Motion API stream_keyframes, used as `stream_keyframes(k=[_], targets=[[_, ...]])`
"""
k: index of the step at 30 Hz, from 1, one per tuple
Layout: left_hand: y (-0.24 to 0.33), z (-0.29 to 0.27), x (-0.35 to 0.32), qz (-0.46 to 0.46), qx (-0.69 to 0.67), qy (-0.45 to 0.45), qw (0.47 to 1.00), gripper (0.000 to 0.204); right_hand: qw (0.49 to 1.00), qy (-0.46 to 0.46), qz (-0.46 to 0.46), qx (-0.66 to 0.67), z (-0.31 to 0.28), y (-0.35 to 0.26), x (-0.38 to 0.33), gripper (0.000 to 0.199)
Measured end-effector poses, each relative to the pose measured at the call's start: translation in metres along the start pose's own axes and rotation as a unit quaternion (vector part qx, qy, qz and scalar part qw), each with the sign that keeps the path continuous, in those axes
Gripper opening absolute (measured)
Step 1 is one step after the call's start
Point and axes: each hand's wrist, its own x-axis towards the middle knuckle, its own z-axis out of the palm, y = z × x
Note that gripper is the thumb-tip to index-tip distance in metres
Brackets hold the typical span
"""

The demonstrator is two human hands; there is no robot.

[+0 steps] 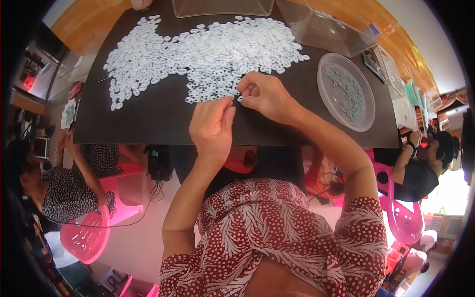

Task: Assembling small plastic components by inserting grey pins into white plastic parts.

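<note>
A wide spread of small white oval pieces with dark holes (232,49) covers the far half of the dark table. At its near edge my left hand (213,126) is closed, thumb and forefinger pinched together. Just to its right, my right hand (267,96) is closed too, fingers curled and fingertips pointing left toward the pieces. The two sets of fingertips are close together but apart. Anything between them is too small or hidden to make out. One white piece shows right beside the right fingertips.
A round clear tray (363,119) holding small grey-green pieces lies to the right. Clear plastic bins (222,14) stand along the far edge. A thin stick (104,79) lies left of the pile. One person sits at the left, another at the right, near pink chairs (86,237).
</note>
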Motion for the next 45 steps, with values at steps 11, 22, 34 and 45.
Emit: stream_keyframes(k=[11,22,34,45], targets=[[0.017,0.018,-0.001,-0.314,-0.357,-0.044,0.879,0.011,0.944,0.05,0.097,0.312,-0.006,-0.02,-0.036,0.02],[0.023,0.027,-0.004,-0.311,-0.385,-0.073,0.866,0.009,0.931,0.3,0.06,-0.198,-0.154,0.041,-0.095,0.011],[0.021,0.034,-0.013,-0.305,-0.376,-0.104,0.869,0.01,0.884,0.221,0.078,-0.405,-0.174,0.101,-0.09,0.007],[0.022,0.031,-0.015,-0.302,-0.391,-0.102,0.863,0.011,0.88,0.151,0.087,-0.442,-0.173,0.096,-0.088,0.008]])
